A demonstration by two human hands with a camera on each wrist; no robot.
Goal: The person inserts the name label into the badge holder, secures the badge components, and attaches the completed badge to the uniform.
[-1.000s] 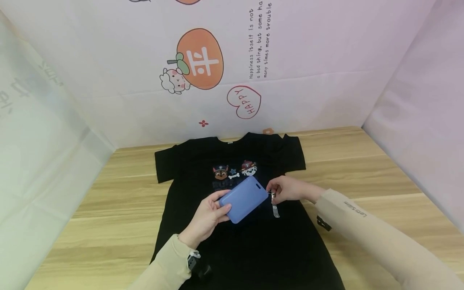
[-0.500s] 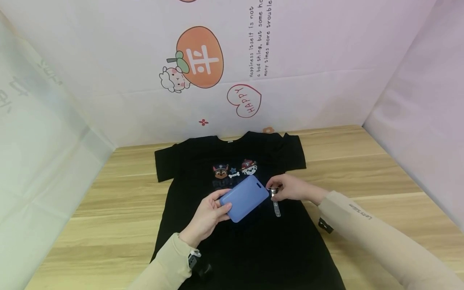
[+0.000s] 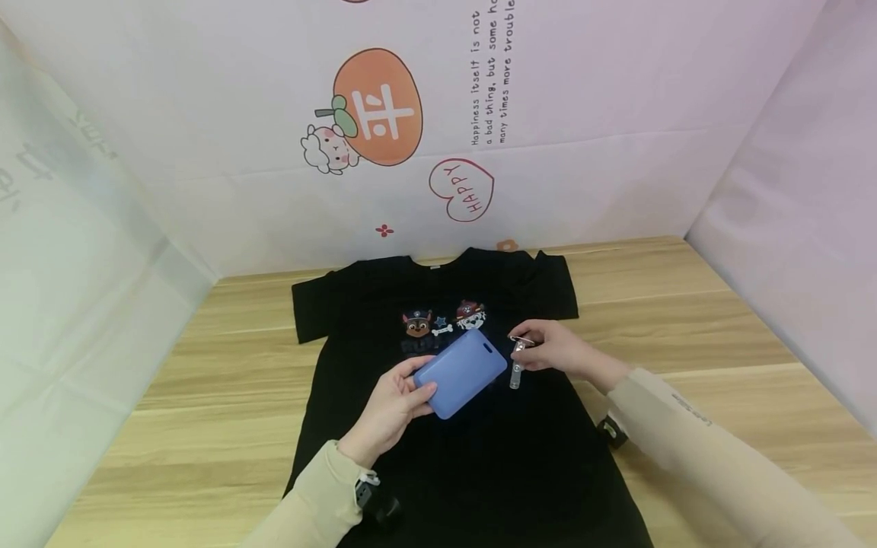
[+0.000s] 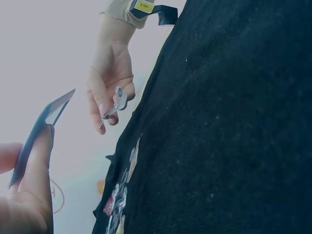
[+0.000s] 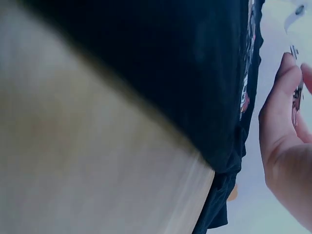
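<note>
A blue card holder (image 3: pixel 460 374) with a slot near one corner edge is tilted above the black T-shirt (image 3: pixel 493 476). My left hand (image 3: pixel 384 411) grips its lower left end, thumb on the front face. To the right, my right hand (image 3: pixel 562 356) pinches a metal badge clip with a clear snap strap (image 3: pixel 517 369) hanging down. A small gap separates this clip from the holder. In the left wrist view, the holder (image 4: pixel 36 131) appears edge-on, and the clip (image 4: pixel 117 103) sits at the fingertips of my right hand (image 4: pixel 111 73). The right wrist view shows the clip (image 5: pixel 296 95) partly hidden by fingers.
The T-shirt, printed with two cartoon dogs, lies spread on a wooden table (image 3: pixel 205 403). A white printed cloth (image 3: pixel 582 99) rises behind the table, with pale cloth sides left and right. Both sleeved wrists carry small black devices.
My right hand has shifted slightly up and right, taking the clip away from the holder's corner. The clip's strap now hangs at a different tilt. My left hand and the holder stay nearly still.
</note>
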